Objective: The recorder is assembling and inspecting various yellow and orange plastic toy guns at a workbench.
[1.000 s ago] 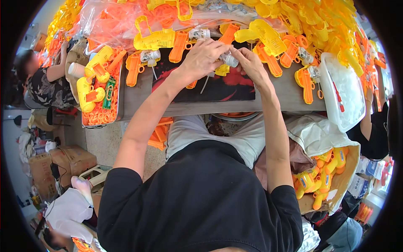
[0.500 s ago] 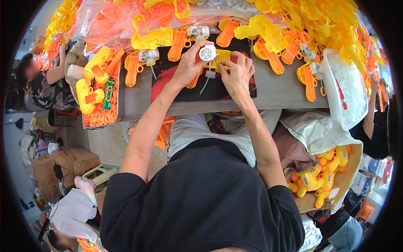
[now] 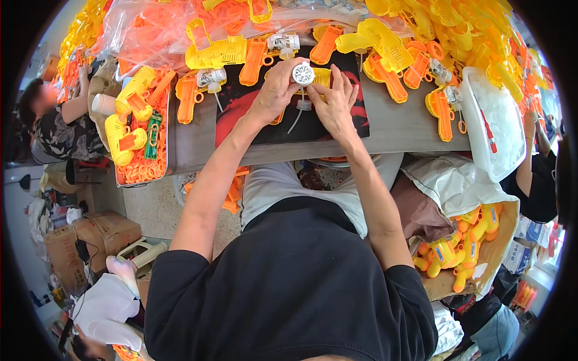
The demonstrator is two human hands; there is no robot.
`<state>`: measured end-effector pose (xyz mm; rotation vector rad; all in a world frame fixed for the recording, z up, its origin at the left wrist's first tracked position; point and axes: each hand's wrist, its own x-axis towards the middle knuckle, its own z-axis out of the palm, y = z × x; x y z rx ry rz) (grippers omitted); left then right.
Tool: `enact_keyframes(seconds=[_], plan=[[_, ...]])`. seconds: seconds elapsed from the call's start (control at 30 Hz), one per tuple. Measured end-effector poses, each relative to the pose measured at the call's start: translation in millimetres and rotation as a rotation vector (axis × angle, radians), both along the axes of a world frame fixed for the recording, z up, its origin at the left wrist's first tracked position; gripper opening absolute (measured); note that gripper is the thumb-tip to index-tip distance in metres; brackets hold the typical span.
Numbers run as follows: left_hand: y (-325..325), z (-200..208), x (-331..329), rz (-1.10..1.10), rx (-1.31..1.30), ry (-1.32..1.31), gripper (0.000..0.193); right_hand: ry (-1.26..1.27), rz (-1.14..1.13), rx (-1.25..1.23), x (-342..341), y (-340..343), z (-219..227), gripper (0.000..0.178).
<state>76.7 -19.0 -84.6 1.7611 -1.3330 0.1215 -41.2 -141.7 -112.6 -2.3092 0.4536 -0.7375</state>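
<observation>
My left hand (image 3: 276,90) pinches a small white round geared part (image 3: 303,73) with thin tubes hanging below it, over a black and red mat (image 3: 253,102) on the grey table (image 3: 397,129). My right hand (image 3: 334,103) holds a yellow toy-gun shell (image 3: 322,77) against that white part; most of the shell is hidden behind the fingers. Both hands meet at the middle of the mat. Orange toy-gun halves (image 3: 253,60) and white pump units (image 3: 283,42) lie just beyond the hands.
A heap of yellow and orange toy guns (image 3: 433,36) fills the far table. A tray (image 3: 165,138) of orange rings and yellow guns is left, a white bin (image 3: 500,126) right, a box (image 3: 503,234) of finished guns lower right. Other people (image 3: 54,120) sit at both sides.
Both hands have drawn a little toward me over the mat, and the white round part now shows face-up between the fingertips with the yellow shell beside it.
</observation>
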Motion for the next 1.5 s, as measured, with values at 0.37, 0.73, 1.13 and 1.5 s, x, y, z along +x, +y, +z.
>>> enact_keyframes(seconds=[0.37, 0.73, 1.13, 1.5], plan=[[-0.9, 1.0, -1.1, 0.031, 0.002, -0.087, 0.052, -0.054, 0.127, 0.048, -11.6, -18.7, 8.8, 0.022], [-2.7, 1.5, -1.3, 0.037, 0.038, -0.108, 0.049, -0.006, 0.164, 0.11, -14.4, -21.5, 7.3, 0.025], [-1.2, 3.7, -3.6, 0.042, 0.061, -0.141, 0.049, 0.144, 0.177, -0.13, -14.8, -9.2, 19.9, 0.03], [0.0, 3.6, -1.6, 0.066, 0.07, -0.183, 0.049, 0.101, 0.141, -0.117, -6.7, -7.1, 4.6, 0.028]])
